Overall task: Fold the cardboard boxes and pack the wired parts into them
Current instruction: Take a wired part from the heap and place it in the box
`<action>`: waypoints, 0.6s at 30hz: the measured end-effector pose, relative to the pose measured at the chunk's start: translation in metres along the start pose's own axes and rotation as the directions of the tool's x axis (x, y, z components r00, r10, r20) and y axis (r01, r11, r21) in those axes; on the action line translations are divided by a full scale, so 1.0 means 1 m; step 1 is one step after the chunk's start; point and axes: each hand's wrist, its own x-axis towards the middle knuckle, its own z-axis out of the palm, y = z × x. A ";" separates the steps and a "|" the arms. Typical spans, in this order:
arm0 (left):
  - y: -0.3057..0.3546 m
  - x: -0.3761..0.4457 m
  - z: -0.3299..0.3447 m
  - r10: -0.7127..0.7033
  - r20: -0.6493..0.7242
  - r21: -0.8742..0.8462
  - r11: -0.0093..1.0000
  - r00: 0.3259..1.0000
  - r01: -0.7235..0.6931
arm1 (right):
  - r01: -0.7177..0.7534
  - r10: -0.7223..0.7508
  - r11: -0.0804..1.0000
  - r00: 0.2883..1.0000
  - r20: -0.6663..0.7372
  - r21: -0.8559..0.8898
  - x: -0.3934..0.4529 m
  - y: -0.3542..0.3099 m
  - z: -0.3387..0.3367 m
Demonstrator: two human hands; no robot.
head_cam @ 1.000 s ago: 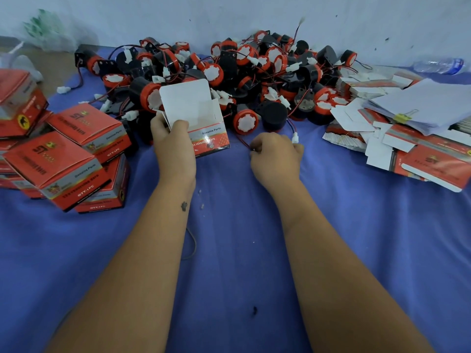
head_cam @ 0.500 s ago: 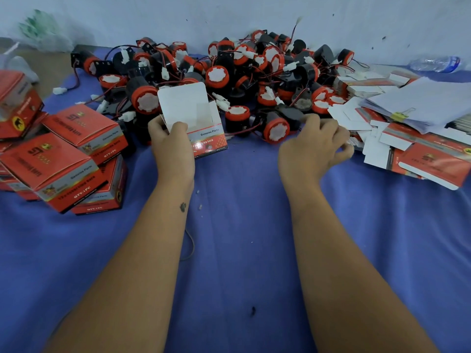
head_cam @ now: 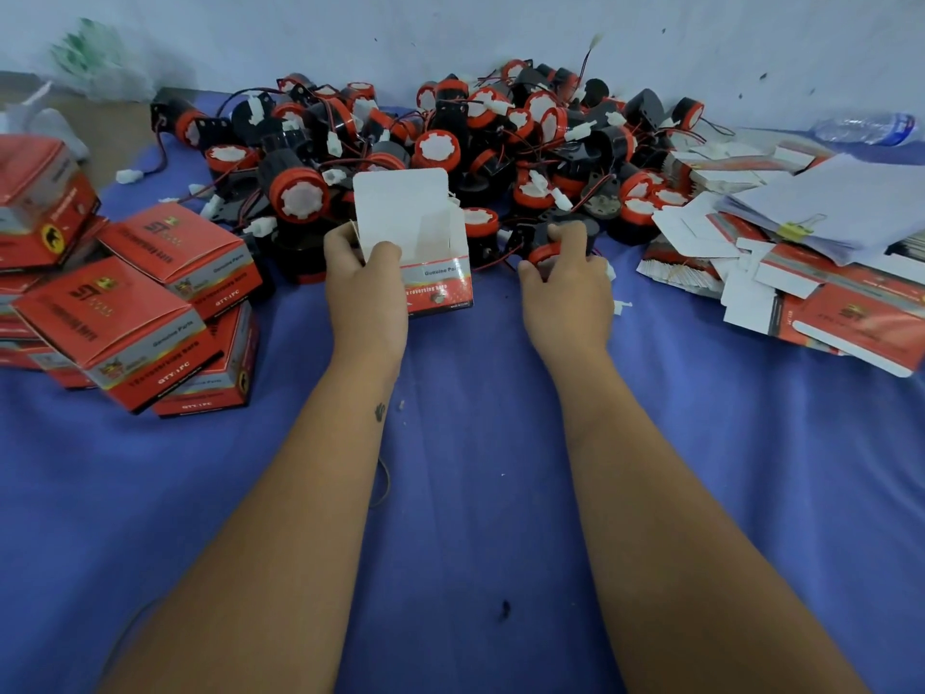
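My left hand (head_cam: 364,288) holds an upright red and white cardboard box (head_cam: 425,242) with its white lid flap standing open. Just to its right, my right hand (head_cam: 568,288) grips a black and red wired part (head_cam: 548,250) at the near edge of the pile. That big pile of black and red wired parts (head_cam: 450,142) with white connectors lies behind both hands against the wall.
Several closed red boxes (head_cam: 125,303) are stacked at the left. Flat unfolded boxes and white sheets (head_cam: 801,252) lie at the right, with a plastic bottle (head_cam: 866,127) behind them. A blue cloth (head_cam: 475,443) covers the surface under my arms.
My right hand went right to the pile's edge, then came back toward the box and now grips a wired part. My left hand kept holding the open box.
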 end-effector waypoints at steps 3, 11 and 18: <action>0.000 -0.002 0.001 -0.003 0.034 0.031 1.000 0.999 0.002 | -0.057 0.061 0.995 0.997 -0.045 0.083 0.002 0.002 -0.001; -0.002 0.000 0.001 0.003 0.083 0.085 0.996 0.997 -0.010 | -0.154 0.319 0.748 0.936 -0.147 0.646 0.002 -0.003 -0.013; -0.007 0.000 0.004 0.051 0.181 0.195 0.977 0.982 -0.086 | 0.372 -0.077 0.773 0.859 -0.506 0.514 -0.011 -0.027 -0.032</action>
